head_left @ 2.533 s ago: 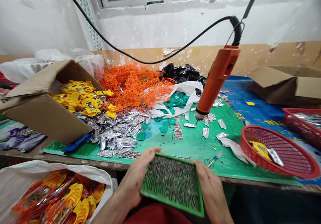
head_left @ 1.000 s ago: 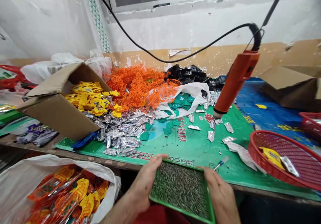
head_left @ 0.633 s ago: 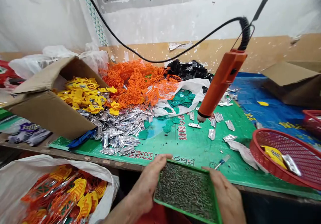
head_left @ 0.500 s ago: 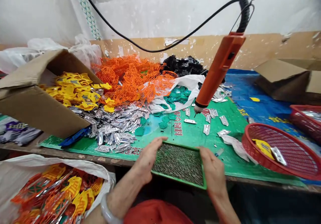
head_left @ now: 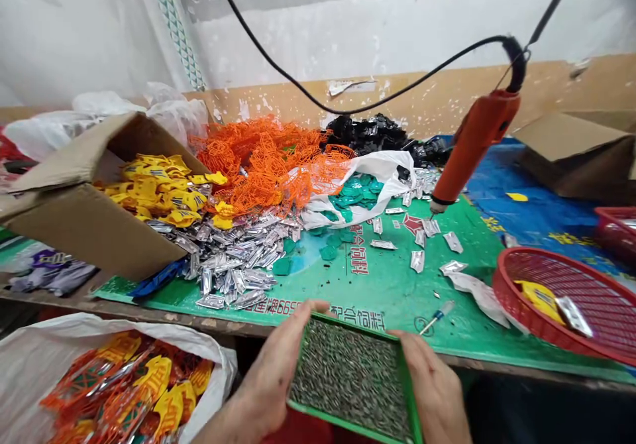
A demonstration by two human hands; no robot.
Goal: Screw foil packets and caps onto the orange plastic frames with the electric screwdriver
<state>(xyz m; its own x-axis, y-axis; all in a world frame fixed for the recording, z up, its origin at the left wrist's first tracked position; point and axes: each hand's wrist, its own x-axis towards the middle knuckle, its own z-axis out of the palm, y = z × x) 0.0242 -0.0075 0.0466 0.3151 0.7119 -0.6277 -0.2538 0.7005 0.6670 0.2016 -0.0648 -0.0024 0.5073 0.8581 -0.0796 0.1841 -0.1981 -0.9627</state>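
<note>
Between my two hands is a shallow green tray (head_left: 318, 407) filled with many small dark metal pieces, which look like screws. My left hand (head_left: 271, 371) is closed on the tray's left side, and my right hand (head_left: 434, 388) grips its right side. The tray is held in front of the table's near edge, tilted toward me. Beyond it, a screwdriver with a clear handle (head_left: 444, 309) lies on the green table cover (head_left: 328, 291). An orange electric screwdriver (head_left: 470, 149) hangs from a cord above the table, its tip pointing down.
A cardboard box (head_left: 94, 225) spills yellow plastic parts (head_left: 163, 189) beside silver pieces (head_left: 238, 258) and orange plastic frames (head_left: 268, 159). A red basket (head_left: 507, 285) stands at the right. A white sack (head_left: 218, 358) of orange and yellow assemblies sits at the lower left.
My hands have drawn the green tray lower and closer to me, off the table's edge. The hanging electric screwdriver appears farther right, and the view has shifted slightly.
</note>
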